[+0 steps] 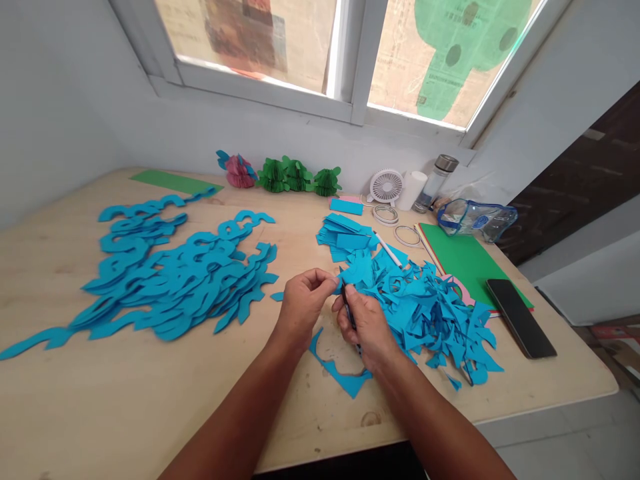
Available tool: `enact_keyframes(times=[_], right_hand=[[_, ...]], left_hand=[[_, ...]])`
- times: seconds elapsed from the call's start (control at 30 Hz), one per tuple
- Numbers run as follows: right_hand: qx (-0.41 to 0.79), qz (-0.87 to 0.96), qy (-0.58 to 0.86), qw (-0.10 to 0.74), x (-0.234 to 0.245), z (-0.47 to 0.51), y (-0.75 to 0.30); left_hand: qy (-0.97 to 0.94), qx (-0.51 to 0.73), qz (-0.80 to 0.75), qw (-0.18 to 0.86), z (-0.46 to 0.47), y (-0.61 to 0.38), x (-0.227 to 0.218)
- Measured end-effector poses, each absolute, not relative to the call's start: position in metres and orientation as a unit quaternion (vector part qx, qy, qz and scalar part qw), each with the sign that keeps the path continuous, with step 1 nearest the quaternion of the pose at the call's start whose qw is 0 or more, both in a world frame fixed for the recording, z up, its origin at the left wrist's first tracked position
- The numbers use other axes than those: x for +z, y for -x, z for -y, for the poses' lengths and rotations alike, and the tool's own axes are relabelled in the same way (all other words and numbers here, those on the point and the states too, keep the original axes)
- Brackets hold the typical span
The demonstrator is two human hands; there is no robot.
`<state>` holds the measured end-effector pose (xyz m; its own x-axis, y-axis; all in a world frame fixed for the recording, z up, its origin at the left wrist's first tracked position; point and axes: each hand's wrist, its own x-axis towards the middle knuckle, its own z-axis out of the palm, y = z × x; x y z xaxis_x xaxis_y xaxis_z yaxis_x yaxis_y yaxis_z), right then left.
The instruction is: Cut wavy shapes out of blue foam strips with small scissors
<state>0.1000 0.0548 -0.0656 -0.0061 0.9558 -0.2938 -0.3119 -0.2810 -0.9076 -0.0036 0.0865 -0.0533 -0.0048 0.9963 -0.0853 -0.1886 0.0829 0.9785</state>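
Observation:
My left hand [302,303] is closed in a pinch on a small piece of blue paper [356,272] held just above the table. Close beside it, my right hand [367,325] is closed round a dark thin tool [348,308], likely scissors, whose tip meets the paper. A blue offcut [345,378] lies on the table under my hands. To the right sits a heap of blue scraps [434,313]. To the left spreads a large pile of cut blue curved shapes [173,273].
A stack of blue rectangles [343,237] and a white pen [389,251] lie behind the scraps. Green sheets [467,257], a black phone [520,317], tape rings [386,214], a small fan [386,186], a bottle [436,181] and a clear pouch [477,218] fill the right side. Paper ornaments [295,175] line the wall.

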Motion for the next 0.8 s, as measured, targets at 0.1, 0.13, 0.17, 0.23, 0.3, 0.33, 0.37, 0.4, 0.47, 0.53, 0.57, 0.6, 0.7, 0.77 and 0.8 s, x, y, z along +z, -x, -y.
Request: enact_keyframes(times=[0.1, 0.13, 0.17, 0.23, 0.3, 0.33, 0.37, 0.4, 0.47, 0.53, 0.57, 0.6, 0.7, 0.77, 0.8], right_hand=[[0.633, 0.322, 0.492, 0.504, -0.066, -0.0545, -0.0999], [0.634, 0.32, 0.491, 0.504, -0.066, -0.0543, -0.0998], [0.634, 0.32, 0.491, 0.504, -0.0659, -0.0542, -0.0998], [0.634, 0.321, 0.492, 0.503, -0.0653, -0.0539, -0.0998], [0.634, 0.322, 0.494, 0.501, -0.0648, -0.0537, -0.0996], [0.634, 0.322, 0.494, 0.5, -0.0647, -0.0536, -0.0996], [0.634, 0.321, 0.494, 0.5, -0.0648, -0.0535, -0.0995], [0.635, 0.32, 0.494, 0.501, -0.0651, -0.0535, -0.0995], [0.634, 0.319, 0.493, 0.502, -0.0661, -0.0534, -0.0996], [0.633, 0.32, 0.493, 0.504, -0.067, -0.0534, -0.0998], [0.632, 0.321, 0.493, 0.504, -0.0673, -0.0534, -0.1], [0.633, 0.321, 0.494, 0.503, -0.0673, -0.0535, -0.1001], [0.632, 0.32, 0.499, 0.499, -0.066, -0.0536, -0.1003], [0.629, 0.321, 0.501, 0.499, -0.0649, -0.0536, -0.1003], [0.628, 0.322, 0.502, 0.5, -0.0646, -0.0537, -0.1002]], left_hand=[[-0.429, 0.525, -0.475, 0.562, -0.086, 0.0032, -0.053], [-0.43, 0.524, -0.474, 0.561, -0.086, 0.0032, -0.0528], [-0.432, 0.524, -0.474, 0.56, -0.086, 0.0033, -0.0526], [-0.437, 0.523, -0.477, 0.555, -0.086, 0.0035, -0.052], [-0.44, 0.523, -0.482, 0.549, -0.0862, 0.0037, -0.0512], [-0.441, 0.522, -0.483, 0.547, -0.0863, 0.0039, -0.0509], [-0.441, 0.521, -0.484, 0.547, -0.0865, 0.004, -0.0506], [-0.441, 0.52, -0.484, 0.547, -0.0867, 0.0041, -0.0505], [-0.441, 0.519, -0.483, 0.549, -0.0872, 0.0044, -0.0506], [-0.442, 0.518, -0.482, 0.551, -0.0877, 0.0049, -0.051], [-0.442, 0.517, -0.482, 0.552, -0.0879, 0.0052, -0.0513], [-0.443, 0.515, -0.482, 0.554, -0.0881, 0.0055, -0.0515], [-0.452, 0.507, -0.479, 0.556, -0.0883, 0.0063, -0.0513], [-0.466, 0.502, -0.477, 0.55, -0.0881, 0.0067, -0.0506], [-0.473, 0.5, -0.477, 0.546, -0.0879, 0.0068, -0.0502]])
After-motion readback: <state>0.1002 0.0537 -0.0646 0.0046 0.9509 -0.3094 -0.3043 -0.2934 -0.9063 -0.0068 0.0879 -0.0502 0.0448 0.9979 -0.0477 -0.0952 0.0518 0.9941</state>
